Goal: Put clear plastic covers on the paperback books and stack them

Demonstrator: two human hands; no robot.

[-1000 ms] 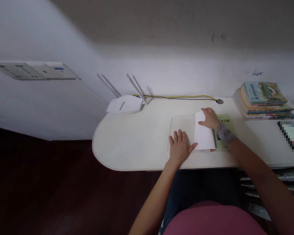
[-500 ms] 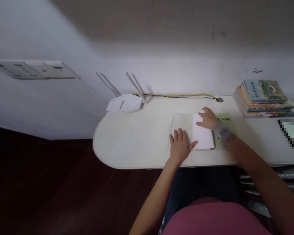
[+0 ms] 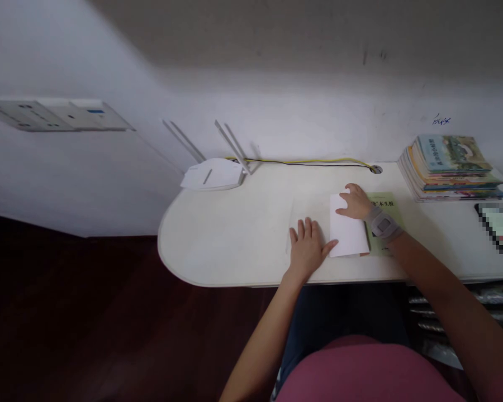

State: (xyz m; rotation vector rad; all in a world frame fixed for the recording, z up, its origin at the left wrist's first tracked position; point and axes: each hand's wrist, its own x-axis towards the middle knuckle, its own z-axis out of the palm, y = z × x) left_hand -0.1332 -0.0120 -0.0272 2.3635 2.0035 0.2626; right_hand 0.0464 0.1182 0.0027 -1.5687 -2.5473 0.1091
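Leftmost, a white router (image 3: pixel 213 174) with raised antennas at the back of a pale bench (image 3: pixel 230 240). Then the left hand (image 3: pixel 307 250), open and flat on a cream sheet, thumb touching white folded paper (image 3: pixel 347 231). Right hand (image 3: pixel 355 202), fingers spread, pressing that paper's top edge over a green booklet (image 3: pixel 384 207). Far right, stacked books (image 3: pixel 450 167).

A pale rounded desk (image 3: pixel 218 245) meets white wall (image 3: pixel 276 106) above dark floor (image 3: pixel 67 324).
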